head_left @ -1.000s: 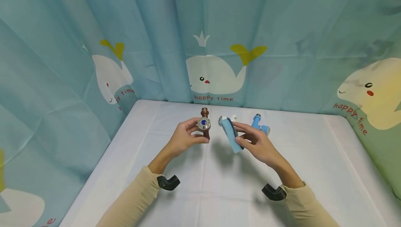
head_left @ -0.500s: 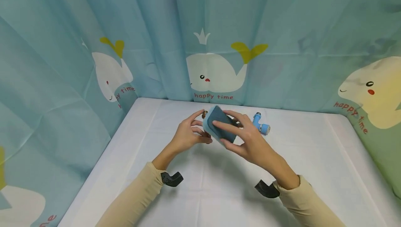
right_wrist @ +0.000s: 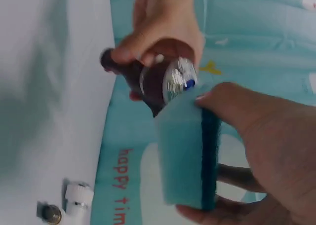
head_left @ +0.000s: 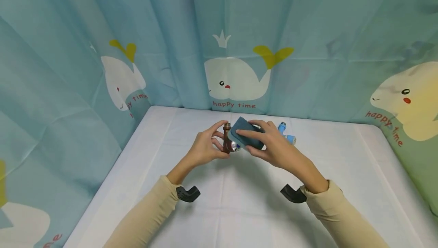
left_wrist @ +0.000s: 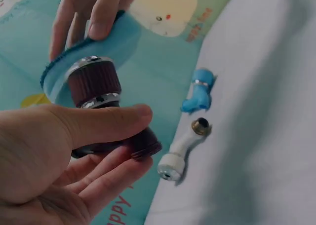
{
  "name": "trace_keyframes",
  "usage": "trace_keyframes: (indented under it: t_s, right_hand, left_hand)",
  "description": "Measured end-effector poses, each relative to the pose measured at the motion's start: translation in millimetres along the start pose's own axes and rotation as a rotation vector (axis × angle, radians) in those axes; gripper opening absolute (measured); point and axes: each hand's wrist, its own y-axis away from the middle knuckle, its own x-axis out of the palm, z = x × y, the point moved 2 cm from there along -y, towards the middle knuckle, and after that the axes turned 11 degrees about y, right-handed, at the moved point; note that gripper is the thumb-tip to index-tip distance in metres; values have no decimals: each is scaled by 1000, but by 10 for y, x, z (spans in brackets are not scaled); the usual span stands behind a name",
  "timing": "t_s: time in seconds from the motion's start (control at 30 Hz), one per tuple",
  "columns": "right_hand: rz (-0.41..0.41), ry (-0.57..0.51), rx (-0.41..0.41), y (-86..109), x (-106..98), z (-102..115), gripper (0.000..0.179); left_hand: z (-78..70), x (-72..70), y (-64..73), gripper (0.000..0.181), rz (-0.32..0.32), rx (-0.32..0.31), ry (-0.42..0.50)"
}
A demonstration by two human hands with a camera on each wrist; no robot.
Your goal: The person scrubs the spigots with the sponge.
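Note:
My left hand (head_left: 202, 150) holds a dark red-brown angle valve (head_left: 226, 141) between thumb and fingers, above the table. Its ribbed knob, with chrome trim and a blue centre, points to the right. A light blue sponge (right_wrist: 180, 151) with a dark blue scouring side is pinched by my right hand (head_left: 275, 147). In the right wrist view the sponge's soft face lies right at the chrome end of the knob. In the left wrist view the sponge (left_wrist: 59, 79) stands behind the valve (left_wrist: 94, 82), overlapped by it.
On the white table (head_left: 191, 221) behind my right hand lies a blue angle valve (head_left: 291, 139). A white angle valve (left_wrist: 180, 151) with a brass threaded end lies near it in the left wrist view. A whale-printed curtain (head_left: 178, 50) borders the table.
My right hand has brought the sponge left to the valve, turning its dark side upward. The valve in my left hand has rotated, so its knob now points right rather than toward the head camera.

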Motion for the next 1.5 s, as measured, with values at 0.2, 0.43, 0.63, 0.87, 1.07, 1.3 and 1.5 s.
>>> trace_keyframes:
  t_s: [0.2,0.43,0.63,0.87,1.07,1.3,1.5]
  right_hand:
    - [7,-164,25,27,-30,-48,49]
    - [-135,-252,124,89,104,-96,55]
    - [-255,-229,119,122,157,-70,57]
    - [-282,-59,25,91,104,-3,55]
    - [-250,-18,-39,75,77,35,52]
    - [-191,-4,-75,31,74,30,54]
    - [-215,-5,-69,18,43,26,54]
  left_hand:
    - [-30,-27,-8,103,66,-5,158]
    - [-35,-28,6,99,66,-129,486]
    - [-57,4,3,97,20,-176,575]
    - [-62,8,-23,99,-2,-223,507]
    - [-46,4,-40,101,-12,-214,427]
    - [-22,-15,-34,102,10,-181,363]
    - [-24,-33,-34,102,17,-168,304]
